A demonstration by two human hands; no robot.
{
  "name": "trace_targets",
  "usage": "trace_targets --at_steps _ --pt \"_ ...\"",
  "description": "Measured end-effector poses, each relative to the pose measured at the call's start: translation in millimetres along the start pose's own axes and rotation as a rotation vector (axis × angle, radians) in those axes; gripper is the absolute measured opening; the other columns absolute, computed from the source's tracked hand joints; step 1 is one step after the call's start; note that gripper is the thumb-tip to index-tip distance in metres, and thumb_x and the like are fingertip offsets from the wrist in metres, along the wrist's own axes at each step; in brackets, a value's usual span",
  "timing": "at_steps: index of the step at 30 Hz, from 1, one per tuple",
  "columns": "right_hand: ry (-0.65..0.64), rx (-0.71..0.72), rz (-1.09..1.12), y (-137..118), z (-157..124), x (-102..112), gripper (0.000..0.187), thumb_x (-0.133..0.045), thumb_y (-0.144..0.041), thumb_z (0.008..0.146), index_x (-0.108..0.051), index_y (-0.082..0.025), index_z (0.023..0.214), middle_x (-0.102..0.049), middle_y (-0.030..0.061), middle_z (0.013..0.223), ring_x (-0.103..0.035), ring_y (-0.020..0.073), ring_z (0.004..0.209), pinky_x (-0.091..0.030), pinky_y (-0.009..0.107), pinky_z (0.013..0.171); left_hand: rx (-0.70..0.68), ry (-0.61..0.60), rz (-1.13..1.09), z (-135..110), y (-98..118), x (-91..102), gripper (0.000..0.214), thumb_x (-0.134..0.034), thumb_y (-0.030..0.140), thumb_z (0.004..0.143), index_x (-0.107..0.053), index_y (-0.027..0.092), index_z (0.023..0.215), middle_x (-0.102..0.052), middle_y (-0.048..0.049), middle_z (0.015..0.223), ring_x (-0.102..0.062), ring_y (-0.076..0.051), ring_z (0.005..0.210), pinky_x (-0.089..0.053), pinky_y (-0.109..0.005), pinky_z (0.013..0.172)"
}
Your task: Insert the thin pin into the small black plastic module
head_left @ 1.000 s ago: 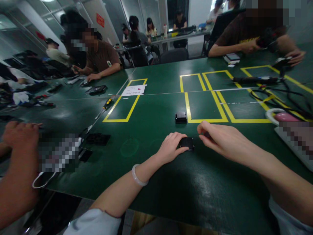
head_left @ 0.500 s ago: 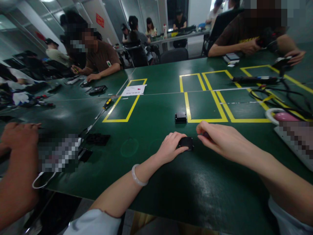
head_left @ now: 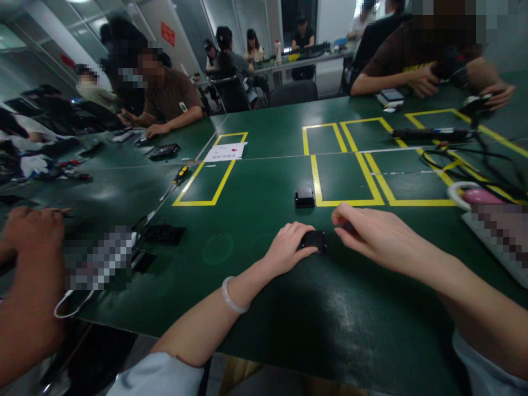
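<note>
My left hand (head_left: 287, 248) rests on the green table (head_left: 264, 308) with its fingers curled round the left end of a small black box (head_left: 314, 241). My right hand (head_left: 373, 234) lies just right of that box, fingers pinched together on a small dark piece that I cannot make out. A second small black box (head_left: 304, 197) stands farther back, beside a yellow taped rectangle (head_left: 344, 181).
A screwdriver (head_left: 176, 181) and a white paper (head_left: 226, 152) lie at the left taped rectangle. Black cables (head_left: 474, 165) and a pink-and-white object (head_left: 474, 196) are at the right. Another person's hand (head_left: 31, 228) and black parts (head_left: 165, 234) sit at the left. Several people work around the tables.
</note>
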State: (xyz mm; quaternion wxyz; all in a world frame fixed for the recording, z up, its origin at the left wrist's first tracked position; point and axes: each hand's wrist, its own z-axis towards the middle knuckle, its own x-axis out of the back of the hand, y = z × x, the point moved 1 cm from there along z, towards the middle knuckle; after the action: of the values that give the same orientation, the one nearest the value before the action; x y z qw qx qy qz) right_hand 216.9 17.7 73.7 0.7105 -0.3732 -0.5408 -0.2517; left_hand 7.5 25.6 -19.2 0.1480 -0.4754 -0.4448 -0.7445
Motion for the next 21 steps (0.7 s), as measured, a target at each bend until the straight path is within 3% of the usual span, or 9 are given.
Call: trace_targets --at_steps 3,9,17,21 --pt "0.005 0.02 0.026 -1.2 -1.1 1.0 0.009 -0.046 -0.025 0.087 -0.041 -0.023 0.094 -0.058 -0.0017 0.074 -0.057 0.0156 0.066 -0.034 0.026 0.057 0.0 0.0 -0.003 0.1 0.0 -0.3 0.035 -0.053 0.043 0.091 -0.05 0.022 0.119 -0.055 -0.0072 0.117 -0.049 -0.024 0.106 -0.04 -0.037 0.092" --pt "0.007 -0.015 -0.02 0.5 0.1 -0.3 0.018 -0.043 -0.041 0.092 -0.045 -0.023 0.088 -0.059 -0.0005 0.071 -0.057 0.0173 0.064 -0.032 0.027 0.055 0.0 0.009 -0.004 -0.4 -0.5 -0.7 0.036 -0.054 0.042 0.091 -0.05 0.021 0.12 -0.055 -0.0071 0.115 -0.05 -0.024 0.104 -0.041 -0.037 0.09" --pt "-0.008 0.013 0.026 -0.9 -0.5 1.9 0.009 -0.045 -0.026 0.087 -0.043 -0.022 0.094 -0.061 -0.0003 0.075 -0.058 0.0159 0.065 -0.033 0.026 0.056 0.004 -0.007 -0.014 -0.6 0.5 1.4 0.035 -0.053 0.042 0.091 -0.05 0.022 0.12 -0.055 -0.0073 0.116 -0.049 -0.024 0.105 -0.04 -0.038 0.091" --pt "0.015 0.003 0.029 -2.0 -0.6 3.2 0.013 -0.046 -0.032 0.088 -0.044 -0.022 0.096 -0.062 0.0009 0.077 -0.058 0.0168 0.066 -0.034 0.026 0.056 0.007 -0.001 -0.022 -0.6 0.3 0.8 0.036 -0.053 0.042 0.091 -0.05 0.022 0.12 -0.055 -0.0074 0.116 -0.049 -0.024 0.105 -0.04 -0.038 0.091"
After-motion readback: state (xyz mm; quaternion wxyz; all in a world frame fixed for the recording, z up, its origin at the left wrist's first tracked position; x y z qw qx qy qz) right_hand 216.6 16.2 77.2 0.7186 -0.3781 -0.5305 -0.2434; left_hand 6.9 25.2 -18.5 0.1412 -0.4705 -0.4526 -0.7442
